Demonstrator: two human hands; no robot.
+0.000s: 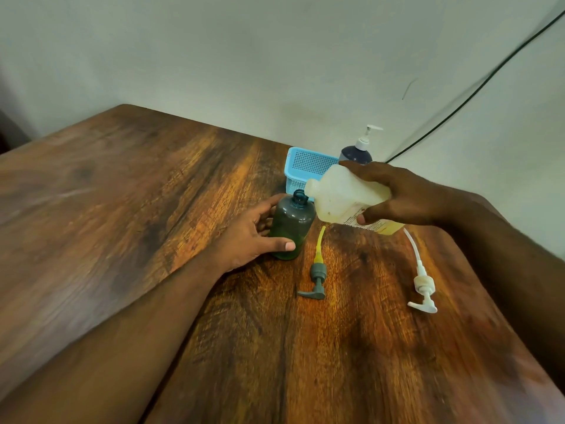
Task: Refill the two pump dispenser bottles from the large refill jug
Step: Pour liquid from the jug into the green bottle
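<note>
Your left hand (256, 232) grips the open dark bottle (292, 226), upright mid-bench (122, 194), while your right hand (400, 197) holds the refill jug (345, 198) tilted, mouth just above the bottle's neck. Two pump heads lie at the bottle's 4 o'clock: grey pump (316, 280), white pump (423, 286).

We see a wood-grain table (153, 209) with a soft sheen, a translucent smoky plastic bottle (292, 228), a milky plastic jug (345, 197) and a perforated blue plastic basket (305, 166)

Wooden table (153, 194): green bottle (290, 228), two pumps, basket (305, 166), navy dispenser (356, 154).
</note>
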